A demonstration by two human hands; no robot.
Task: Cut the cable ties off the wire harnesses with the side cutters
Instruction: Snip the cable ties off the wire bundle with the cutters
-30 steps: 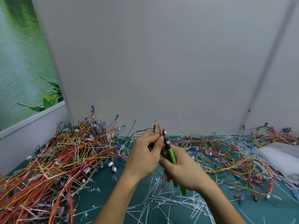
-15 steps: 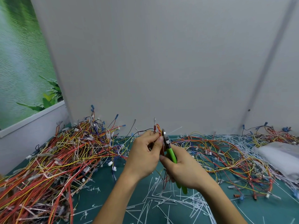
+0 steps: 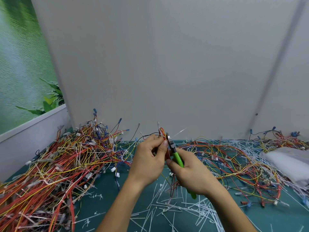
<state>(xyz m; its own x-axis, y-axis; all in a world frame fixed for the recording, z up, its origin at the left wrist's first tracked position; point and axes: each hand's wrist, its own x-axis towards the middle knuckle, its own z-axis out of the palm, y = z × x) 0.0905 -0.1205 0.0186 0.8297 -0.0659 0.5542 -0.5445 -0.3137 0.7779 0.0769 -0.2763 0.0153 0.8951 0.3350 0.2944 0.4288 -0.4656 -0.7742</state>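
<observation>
The left hand (image 3: 148, 158) pinches a small wire harness (image 3: 161, 133) of red, orange and yellow leads between its thumb and curled fingers, holding it upright above the teal mat (image 3: 133, 190). The loose ends of the harness hang down between the two wrists. The right hand (image 3: 192, 173) is wrapped round the green handles of the side cutters (image 3: 177, 158). Their metal head points up and lies against the harness just beside the left thumb tip; whether the blades are closed cannot be told. A thin white cable tie (image 3: 179, 132) sticks out to the right of the cutter head, blurred.

To the left a big pile of harnesses (image 3: 58, 164) covers the mat up to the corner, many with pale connectors and ties in them. To the right lie looser harnesses (image 3: 234, 158), spread in loops. Near the person, under and in front of the forearms, cut ties (image 3: 167, 210) litter the mat, and more lie along the back right. At the far right edge sits a white bag-like bundle (image 3: 287, 163); what it holds cannot be seen. A plain grey panel (image 3: 167, 64) stands behind the mat, and a green leafy print (image 3: 20, 64) fills the left side
</observation>
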